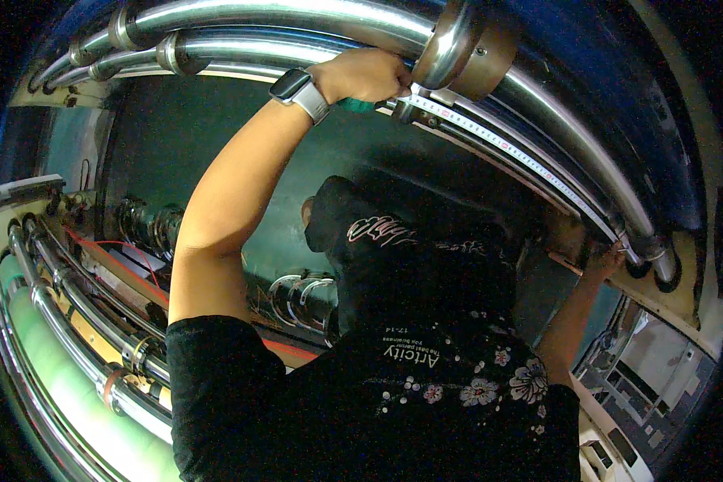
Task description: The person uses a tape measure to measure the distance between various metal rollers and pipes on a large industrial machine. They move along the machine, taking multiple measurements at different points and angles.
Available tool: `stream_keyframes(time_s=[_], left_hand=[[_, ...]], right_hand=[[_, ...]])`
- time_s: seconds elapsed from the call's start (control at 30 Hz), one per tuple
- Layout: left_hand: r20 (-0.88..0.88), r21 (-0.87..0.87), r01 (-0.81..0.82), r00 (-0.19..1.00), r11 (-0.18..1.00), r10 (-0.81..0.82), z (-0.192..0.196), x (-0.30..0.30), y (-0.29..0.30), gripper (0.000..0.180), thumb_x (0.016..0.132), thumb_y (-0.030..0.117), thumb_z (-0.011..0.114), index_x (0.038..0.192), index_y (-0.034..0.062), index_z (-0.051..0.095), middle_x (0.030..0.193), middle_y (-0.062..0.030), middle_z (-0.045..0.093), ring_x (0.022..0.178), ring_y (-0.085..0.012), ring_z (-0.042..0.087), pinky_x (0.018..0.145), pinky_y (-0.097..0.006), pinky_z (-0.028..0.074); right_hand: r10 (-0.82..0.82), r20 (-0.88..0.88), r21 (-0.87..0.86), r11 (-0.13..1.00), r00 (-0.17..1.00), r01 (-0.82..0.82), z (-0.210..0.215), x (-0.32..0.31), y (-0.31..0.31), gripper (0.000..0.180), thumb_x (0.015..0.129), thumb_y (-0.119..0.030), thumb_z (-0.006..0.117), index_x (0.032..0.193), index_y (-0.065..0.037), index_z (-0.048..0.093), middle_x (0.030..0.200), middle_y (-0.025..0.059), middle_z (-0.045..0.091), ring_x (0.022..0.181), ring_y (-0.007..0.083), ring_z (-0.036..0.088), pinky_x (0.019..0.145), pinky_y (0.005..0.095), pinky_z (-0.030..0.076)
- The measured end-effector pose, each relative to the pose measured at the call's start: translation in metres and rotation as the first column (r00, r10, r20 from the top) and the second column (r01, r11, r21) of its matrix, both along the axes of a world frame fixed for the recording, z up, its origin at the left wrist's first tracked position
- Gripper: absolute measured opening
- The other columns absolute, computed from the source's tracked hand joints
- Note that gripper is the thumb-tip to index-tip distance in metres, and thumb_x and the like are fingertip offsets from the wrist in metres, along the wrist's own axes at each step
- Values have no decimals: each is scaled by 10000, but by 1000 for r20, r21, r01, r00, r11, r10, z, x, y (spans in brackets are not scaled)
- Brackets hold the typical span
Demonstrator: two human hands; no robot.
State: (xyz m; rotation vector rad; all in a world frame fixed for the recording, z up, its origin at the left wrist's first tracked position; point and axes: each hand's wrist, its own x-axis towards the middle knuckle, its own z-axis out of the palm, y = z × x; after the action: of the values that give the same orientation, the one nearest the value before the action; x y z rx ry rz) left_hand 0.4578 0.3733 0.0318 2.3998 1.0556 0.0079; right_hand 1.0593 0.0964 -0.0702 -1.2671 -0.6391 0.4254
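Note:
My left hand [365, 78], with a watch on its wrist, is raised to the rollers and closed round a tape measure. Part of its green case [355, 105] shows under the palm. From there the white tape blade [506, 147] runs out straight to the right, along a steel bar and below a thick shiny roller [574, 132]. At the far end of the blade, my right hand [609, 259] has its fingers closed on the tape, near the bar's right mount. A metal collar [470, 52] on the roller sits just right of my left fingers.
Steel bars with collars [173, 52] continue to the left. Lower left are more rods [76, 345] beside a bright green-white roller [80, 394]. Dark metal rings [305, 297] and a red wire [112, 243] lie behind my arm. A cream side frame [667, 301] stands at right.

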Motion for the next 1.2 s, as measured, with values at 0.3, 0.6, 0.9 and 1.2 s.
stream_keyframes(time_s=[0.3,0.6,0.9,1.2], left_hand=[[32,2,89,996,996,-89,-5,7,9,268,784,287,500,915,91,626,878,-156,604,825,-317,568,734,-387,438],[40,-30,69,997,997,-68,3,-1,4,313,778,283,487,891,14,602,840,-210,590,774,-340,572,705,-406,448],[24,10,54,998,998,-55,1,-2,5,283,772,253,473,885,33,611,862,-201,591,803,-347,567,727,-407,444],[28,16,32,999,999,-33,3,4,3,287,759,251,468,842,27,627,838,-208,589,775,-347,571,719,-407,439]], right_hand=[[-263,76,-148,951,962,272,-13,38,-24,207,783,-230,619,861,-90,488,798,47,492,678,201,462,565,357,422],[-264,-116,-77,963,957,257,-8,20,0,192,808,-217,584,919,-86,496,902,95,519,790,228,493,624,383,450],[-175,144,-71,980,974,186,-22,23,0,276,783,-244,617,949,-90,460,896,97,516,709,210,491,559,410,460],[-184,180,-148,966,966,211,-9,23,-3,219,815,-212,556,969,-71,490,859,90,530,710,201,500,597,374,443]])
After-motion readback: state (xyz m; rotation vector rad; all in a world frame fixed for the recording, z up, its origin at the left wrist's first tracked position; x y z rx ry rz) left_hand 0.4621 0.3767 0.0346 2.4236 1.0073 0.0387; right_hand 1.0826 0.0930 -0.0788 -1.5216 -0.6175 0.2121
